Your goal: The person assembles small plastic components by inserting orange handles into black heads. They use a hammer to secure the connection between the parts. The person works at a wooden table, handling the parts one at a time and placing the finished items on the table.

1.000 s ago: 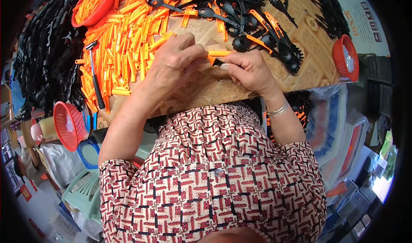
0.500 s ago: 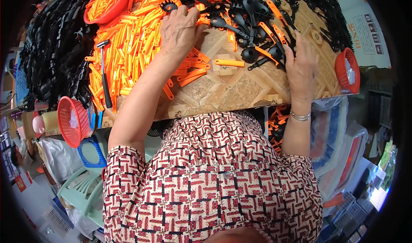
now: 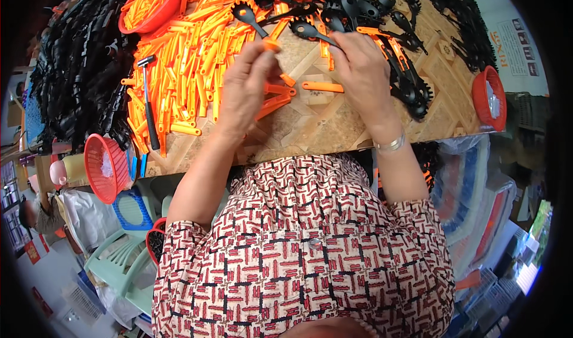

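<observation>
My left hand [image 3: 243,90] is closed, its thumb and fingers pinched round an orange handle [image 3: 271,43]. Directly above them, a black spaghetti server [image 3: 243,13] with a toothed rim has its stem running down to this handle; whether the two are joined is hard to see. My right hand [image 3: 365,75] grips the stem of another black spaghetti server [image 3: 304,29], whose head points up and left. Between my hands a single orange handle [image 3: 323,86] lies on the patterned tabletop [image 3: 310,120]. More loose orange handles [image 3: 185,69] are heaped beside my left hand.
Black utensil heads [image 3: 412,93] lie beyond and right of my right hand, some with orange handles. A hammer [image 3: 147,99] rests on the orange heap. Red baskets [image 3: 107,169] [image 3: 489,99] hang at both table ends. A red bowl [image 3: 173,3] of handles stands far left.
My left hand has come down toward me and now pinches an orange handle. My right hand has moved left from the black utensils at the right and now grips a spaghetti server's stem.
</observation>
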A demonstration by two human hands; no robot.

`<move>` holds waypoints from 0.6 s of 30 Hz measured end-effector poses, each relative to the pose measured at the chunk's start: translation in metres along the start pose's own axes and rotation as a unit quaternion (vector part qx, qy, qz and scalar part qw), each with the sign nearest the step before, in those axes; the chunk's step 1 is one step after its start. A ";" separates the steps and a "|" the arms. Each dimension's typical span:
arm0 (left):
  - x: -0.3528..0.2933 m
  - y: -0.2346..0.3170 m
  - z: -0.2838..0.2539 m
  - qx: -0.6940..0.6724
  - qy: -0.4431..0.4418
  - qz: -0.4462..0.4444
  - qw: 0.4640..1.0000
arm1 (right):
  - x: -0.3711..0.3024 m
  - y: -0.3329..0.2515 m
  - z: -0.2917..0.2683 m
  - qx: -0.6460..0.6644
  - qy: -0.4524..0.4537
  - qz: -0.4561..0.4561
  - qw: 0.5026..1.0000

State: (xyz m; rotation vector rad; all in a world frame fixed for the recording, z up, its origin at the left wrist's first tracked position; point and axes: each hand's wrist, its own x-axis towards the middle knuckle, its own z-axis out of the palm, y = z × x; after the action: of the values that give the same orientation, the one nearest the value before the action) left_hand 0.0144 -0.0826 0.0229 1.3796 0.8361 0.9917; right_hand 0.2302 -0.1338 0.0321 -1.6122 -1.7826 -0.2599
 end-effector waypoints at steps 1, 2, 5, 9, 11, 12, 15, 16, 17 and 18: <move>0.002 0.004 -0.008 -0.054 0.005 -0.030 0.998 | 0.008 0.002 0.004 -0.039 -0.009 -0.009 0.999; 0.004 0.004 -0.016 -0.062 0.009 -0.037 0.997 | 0.016 0.001 0.010 -0.075 0.012 -0.043 0.996; 0.003 0.001 -0.023 -0.055 0.006 -0.038 0.998 | 0.032 0.013 0.035 -0.166 -0.057 -0.081 0.981; -0.008 0.004 -0.017 -0.032 0.001 -0.055 0.998 | 0.041 0.025 0.051 -0.181 -0.033 -0.112 0.976; -0.011 0.004 -0.015 -0.048 -0.002 -0.053 0.997 | 0.040 0.019 0.035 -0.142 -0.041 -0.062 0.987; -0.013 0.005 -0.012 -0.051 -0.002 -0.051 0.997 | 0.039 0.014 0.024 -0.121 -0.044 -0.040 0.991; -0.016 0.006 -0.004 -0.010 -0.018 -0.025 0.999 | 0.033 0.015 0.000 0.249 -0.053 0.133 0.958; -0.016 0.005 0.000 0.025 -0.024 -0.006 0.999 | 0.029 0.010 -0.006 0.433 -0.048 0.251 0.865; -0.017 0.003 0.005 0.059 -0.030 0.012 0.998 | 0.025 0.008 -0.005 0.525 -0.021 0.302 0.795; -0.017 0.008 0.013 0.085 -0.032 0.025 0.996 | 0.017 0.007 -0.004 0.605 0.014 0.350 0.715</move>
State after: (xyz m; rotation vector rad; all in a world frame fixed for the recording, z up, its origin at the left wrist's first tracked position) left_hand 0.0198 -0.1037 0.0301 1.5755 0.8572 0.9269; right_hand 0.2389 -0.1218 0.0435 -1.0596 -0.7436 1.0366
